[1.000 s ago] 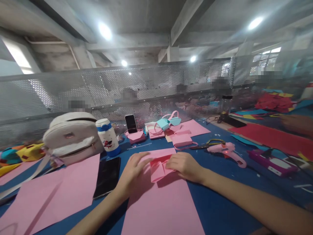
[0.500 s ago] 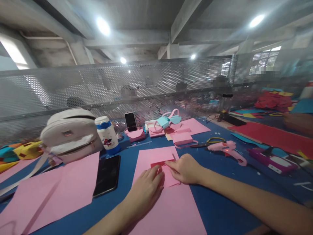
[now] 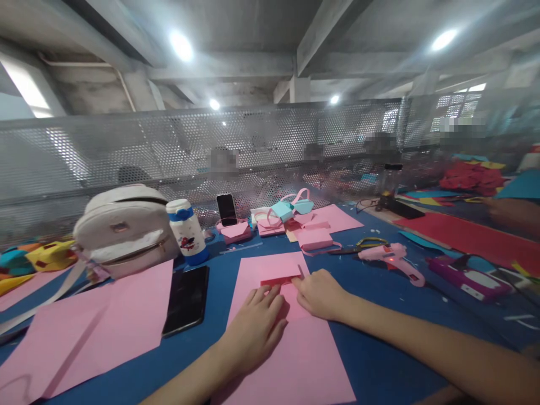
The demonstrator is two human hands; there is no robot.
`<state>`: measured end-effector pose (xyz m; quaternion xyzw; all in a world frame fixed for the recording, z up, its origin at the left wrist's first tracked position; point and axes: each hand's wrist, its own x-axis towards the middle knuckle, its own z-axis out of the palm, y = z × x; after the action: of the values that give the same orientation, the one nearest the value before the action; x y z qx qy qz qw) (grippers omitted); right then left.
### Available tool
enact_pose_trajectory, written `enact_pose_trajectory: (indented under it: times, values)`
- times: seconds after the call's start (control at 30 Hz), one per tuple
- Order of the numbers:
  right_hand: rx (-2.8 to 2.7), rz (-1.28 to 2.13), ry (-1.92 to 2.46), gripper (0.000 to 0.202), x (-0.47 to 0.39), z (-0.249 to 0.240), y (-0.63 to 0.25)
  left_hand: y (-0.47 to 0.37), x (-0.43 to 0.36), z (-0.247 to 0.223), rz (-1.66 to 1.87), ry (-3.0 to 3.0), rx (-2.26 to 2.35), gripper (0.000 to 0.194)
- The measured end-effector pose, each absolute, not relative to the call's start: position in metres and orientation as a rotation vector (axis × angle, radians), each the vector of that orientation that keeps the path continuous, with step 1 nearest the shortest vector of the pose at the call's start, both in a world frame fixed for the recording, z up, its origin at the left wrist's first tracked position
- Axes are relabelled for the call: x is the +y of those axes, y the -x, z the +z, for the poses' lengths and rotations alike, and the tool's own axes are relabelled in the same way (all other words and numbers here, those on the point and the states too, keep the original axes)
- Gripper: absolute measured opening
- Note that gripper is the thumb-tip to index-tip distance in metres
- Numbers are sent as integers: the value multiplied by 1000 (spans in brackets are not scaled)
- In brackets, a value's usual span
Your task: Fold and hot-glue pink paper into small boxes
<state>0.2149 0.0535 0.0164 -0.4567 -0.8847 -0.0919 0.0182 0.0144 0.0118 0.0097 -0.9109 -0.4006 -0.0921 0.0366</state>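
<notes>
A large pink sheet (image 3: 304,360) lies in front of me on the blue table. On its upper part sits a small folded pink paper piece (image 3: 280,275), its raised fold red in shadow. My left hand (image 3: 255,326) rests on the lower left of that piece, fingers spread and fingertips at the fold. My right hand (image 3: 320,292) is at the piece's right end, its fingers curled and the index fingertip against the paper. Whether the right fingers pinch the paper is hidden.
A black tablet (image 3: 186,298), a bottle (image 3: 188,233) and a backpack (image 3: 126,230) stand or lie left. Scissors (image 3: 367,244), a pink glue gun (image 3: 392,259) and a purple device (image 3: 468,275) lie right. Small paper bags (image 3: 316,239) sit behind. A person's hand (image 3: 512,211) is far right.
The fold of the small pink piece stands wider. My left hand has flattened and its fingers have spread; my right index finger has drawn back a little to the right.
</notes>
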Motion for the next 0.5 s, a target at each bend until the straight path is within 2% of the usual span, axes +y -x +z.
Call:
enact_pose_trajectory:
  times: [0.5]
  values:
    - [-2732, -185, 1290, 36, 55, 14, -221, -15, 12, 12, -214, 2767, -1188, 26]
